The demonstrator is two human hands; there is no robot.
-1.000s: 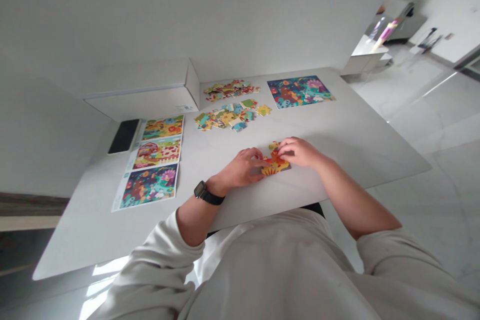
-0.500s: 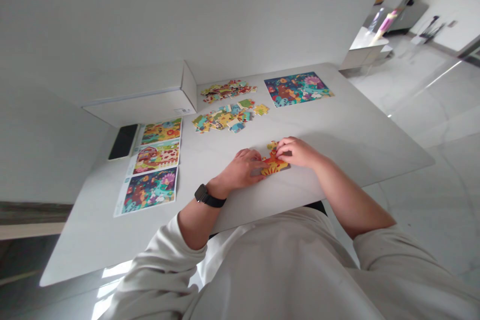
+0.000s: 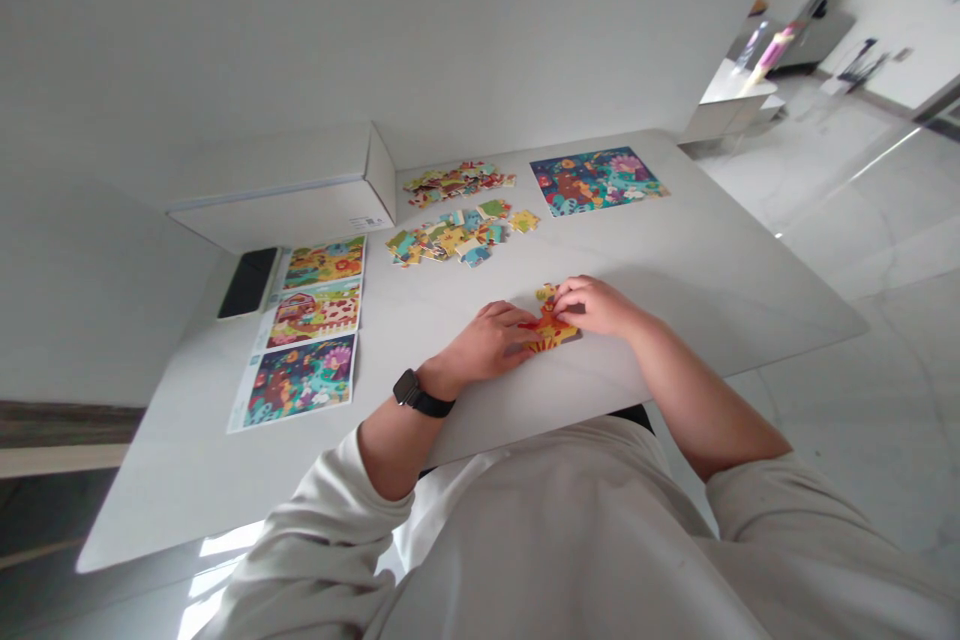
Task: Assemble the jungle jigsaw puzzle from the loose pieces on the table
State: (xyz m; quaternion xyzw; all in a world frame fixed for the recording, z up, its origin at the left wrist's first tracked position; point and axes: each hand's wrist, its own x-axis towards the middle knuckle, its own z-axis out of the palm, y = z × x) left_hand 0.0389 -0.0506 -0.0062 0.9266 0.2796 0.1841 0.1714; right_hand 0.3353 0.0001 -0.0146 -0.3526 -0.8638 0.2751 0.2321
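Near the table's front edge lies a small cluster of joined jigsaw puzzle pieces (image 3: 553, 332), yellow and orange with part of an animal picture. My left hand (image 3: 491, 342), with a black watch on its wrist, grips the cluster's left side between thumb and fingers. From the right, my right hand (image 3: 598, 305) pinches the upper right of the cluster, its fingertips close together on the orange part. Fingers cover some of the pieces, so the exact seams are hidden. A pile of loose puzzle pieces (image 3: 448, 238) lies farther back, with one yellow-green piece (image 3: 524, 221) at its right.
Behind is a second pile of reddish pieces (image 3: 457, 182). A finished-looking dark puzzle picture (image 3: 596, 180) lies at the back right. On the left are a sheet of three pictures (image 3: 315, 315), a phone (image 3: 247, 283) and a white box (image 3: 300, 210) against the wall.
My left hand has shifted slightly right, its fingers covering a little more of the cluster's left side. My right hand stays almost in place. The piles have not moved.
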